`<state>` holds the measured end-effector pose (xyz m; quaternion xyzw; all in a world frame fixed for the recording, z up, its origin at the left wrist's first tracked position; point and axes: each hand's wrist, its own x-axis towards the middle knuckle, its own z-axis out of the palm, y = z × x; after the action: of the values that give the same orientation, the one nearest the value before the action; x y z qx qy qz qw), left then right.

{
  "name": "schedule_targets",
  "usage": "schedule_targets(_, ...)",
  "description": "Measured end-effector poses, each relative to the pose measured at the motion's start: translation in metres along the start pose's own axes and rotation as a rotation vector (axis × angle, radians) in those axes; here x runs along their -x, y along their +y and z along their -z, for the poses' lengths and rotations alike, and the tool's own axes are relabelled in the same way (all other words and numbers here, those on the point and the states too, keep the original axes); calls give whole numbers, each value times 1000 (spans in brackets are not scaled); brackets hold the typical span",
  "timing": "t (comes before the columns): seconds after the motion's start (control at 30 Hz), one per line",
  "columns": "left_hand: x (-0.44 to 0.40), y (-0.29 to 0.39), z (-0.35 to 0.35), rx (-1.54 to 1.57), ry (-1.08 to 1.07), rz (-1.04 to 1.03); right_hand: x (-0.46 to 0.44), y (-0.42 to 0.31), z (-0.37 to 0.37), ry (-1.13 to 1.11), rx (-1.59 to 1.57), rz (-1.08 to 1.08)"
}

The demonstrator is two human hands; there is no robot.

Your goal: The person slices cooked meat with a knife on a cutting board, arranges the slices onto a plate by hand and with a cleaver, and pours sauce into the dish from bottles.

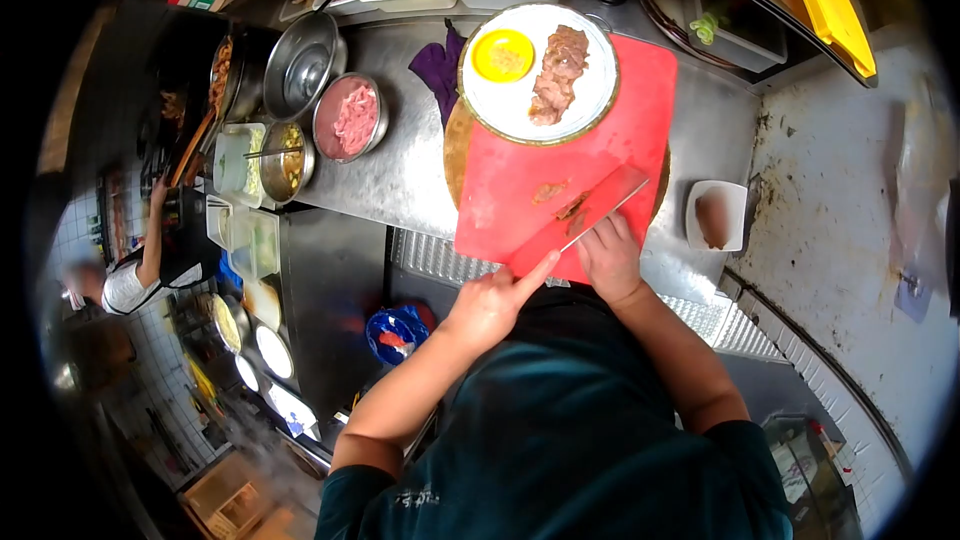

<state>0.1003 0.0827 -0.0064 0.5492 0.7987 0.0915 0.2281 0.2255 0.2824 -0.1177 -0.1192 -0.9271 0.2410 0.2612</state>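
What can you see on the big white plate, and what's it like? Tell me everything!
The big white plate is round, perhaps ceramic, with a darker brownish rim. It lies face up at the far end of the red cutting board. On its left sits a small yellow dish of something pale, too small to name; on its right lies browned meat. Neither the left hand nor right hand touches it.

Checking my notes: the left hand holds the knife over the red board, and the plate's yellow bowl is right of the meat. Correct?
No: the head view shows the yellow bowl left of the meat on the plate. The left hand holds the knife over the red board.
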Motion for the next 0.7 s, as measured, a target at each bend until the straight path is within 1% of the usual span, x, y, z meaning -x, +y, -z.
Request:
schedule_targets(0.07, -17, -10, -2, 19, 65, -43, -2, -2, -1, 29, 7, -11)
schedule_targets(0.1, -25, -22, 2, 125, 122, -62, -3, -3, -1, 42, 3, -14)
schedule_targets(0.17, -35, -41, 25, 436, -57, 221, -1, -3, -2, 56, -5, -12)
schedule_targets(0.2, -37, -50, 27, 565, -2, 194, -1, -2, -3, 58, -11, -10)
schedule_targets(0.3, -24, -39, 24, 376, -16, 166, 2, -1, -5, 67, 8, -13)
schedule_targets(0.33, -16, -28, 21, 242, 71, 65, 4, -1, -5, 63, 17, -12)
schedule_targets(0.43, 10, -3, 26, -12, 31, 29, 5, -1, -7, 70, 12, -21)
schedule_targets(0.6, 46, 14, 20, -98, 31, -31, 6, -1, -4, 32, 17, -20)
schedule_targets(0.7, 59, 18, 18, -81, 31, 1, 3, -2, -3, 49, 35, -4)
